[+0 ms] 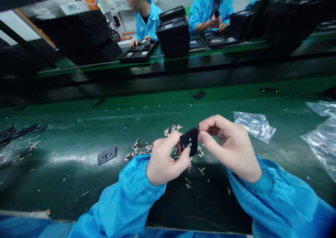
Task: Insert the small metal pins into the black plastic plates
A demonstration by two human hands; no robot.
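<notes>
My left hand (169, 159) grips a flat black plastic housing (189, 140) by its left and lower edges, thumb across its face. The housing is tilted upright over the green bench and has small cutouts. At its upper right edge, my right hand (228, 143) pinches a small dark piece (198, 128) between thumb and fingertips; its kind is too small to tell. Small pale and dark parts (139, 150) lie scattered beneath and left of my hands. A similar black housing (107, 156) rests flat on the bench to the left.
Clear plastic bags (254, 125) lie at the right. More black housings (18, 131) are heaped at the far left. Beyond a green conveyor belt (147, 105), co-workers in blue handle trays (139, 52) beside stacked black boxes (173, 33).
</notes>
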